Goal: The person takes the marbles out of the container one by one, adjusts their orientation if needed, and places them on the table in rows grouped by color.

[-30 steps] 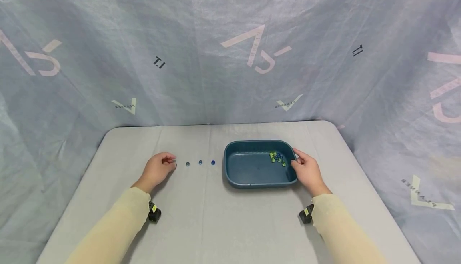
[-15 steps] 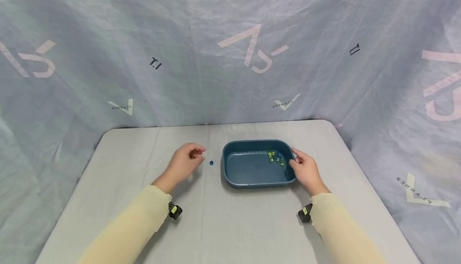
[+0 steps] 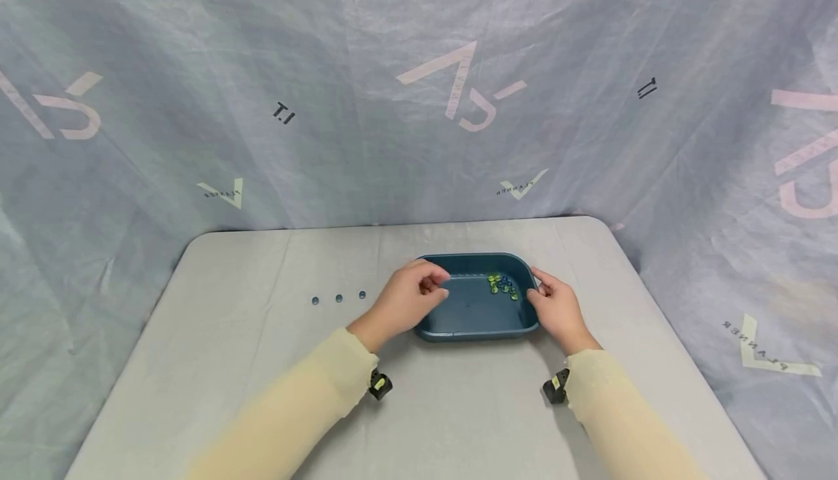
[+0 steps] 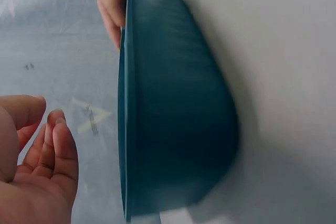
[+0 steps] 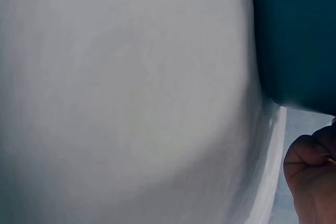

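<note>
My left hand (image 3: 407,297) hangs over the left rim of a dark teal plastic tray (image 3: 458,335), thumb and fingers loosely bent. In the left wrist view, a gap shows between thumb and fingertips (image 4: 60,121), with nothing visible in it. The right hand (image 3: 555,311) grips the tray's right rim, thumb on the inner side. Inside the tray, a cluster of small green and blue glass beads (image 3: 503,286) lies near the right end. Left of the tray, three bluish glass beads (image 3: 338,298) form a row on the table; the spot right of them is hidden by my left hand.
A pale cloth covers the table (image 3: 445,414). Behind it and along both sides hangs a grey printed curtain (image 3: 366,102). The table's back edge runs a short way beyond the tray.
My left hand has moved right from the far-left bead, over the row, to the tray's left rim. It now covers the place of the rightmost blue bead. The right hand keeps its grip.
</note>
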Action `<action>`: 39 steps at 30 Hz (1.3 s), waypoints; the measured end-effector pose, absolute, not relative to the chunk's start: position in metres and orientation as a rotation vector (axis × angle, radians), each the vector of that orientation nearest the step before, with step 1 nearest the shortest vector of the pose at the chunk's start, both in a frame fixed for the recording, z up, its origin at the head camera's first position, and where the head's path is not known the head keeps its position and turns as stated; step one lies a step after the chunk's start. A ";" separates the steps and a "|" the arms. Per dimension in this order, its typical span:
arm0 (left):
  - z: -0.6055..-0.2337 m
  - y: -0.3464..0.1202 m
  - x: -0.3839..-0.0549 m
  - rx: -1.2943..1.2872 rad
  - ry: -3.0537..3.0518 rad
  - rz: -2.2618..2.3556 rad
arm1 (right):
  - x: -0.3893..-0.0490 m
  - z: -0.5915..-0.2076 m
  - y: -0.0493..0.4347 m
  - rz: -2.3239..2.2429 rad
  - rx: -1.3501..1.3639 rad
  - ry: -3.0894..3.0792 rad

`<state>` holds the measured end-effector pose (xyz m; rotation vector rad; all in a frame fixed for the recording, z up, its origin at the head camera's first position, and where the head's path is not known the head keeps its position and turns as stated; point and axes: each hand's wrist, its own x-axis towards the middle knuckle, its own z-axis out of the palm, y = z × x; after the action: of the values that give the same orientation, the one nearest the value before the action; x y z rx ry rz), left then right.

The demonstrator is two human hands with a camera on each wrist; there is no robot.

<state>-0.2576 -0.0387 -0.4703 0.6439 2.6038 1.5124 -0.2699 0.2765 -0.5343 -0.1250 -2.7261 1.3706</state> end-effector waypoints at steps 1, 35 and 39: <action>-0.470 -0.033 -0.258 0.651 2.599 1.502 | -0.270 -0.534 0.277 1.369 -0.124 -2.726; -0.505 0.094 -0.299 0.635 2.833 1.096 | -0.271 -0.537 0.281 1.373 -0.126 -2.725; -0.513 0.097 -0.303 0.558 2.824 1.100 | -0.272 -0.535 0.278 1.384 -0.110 -2.717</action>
<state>-0.3030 0.0969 -0.5130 0.5581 2.8241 1.0998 -0.2720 0.2781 -0.5355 -0.1101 -2.7168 1.3840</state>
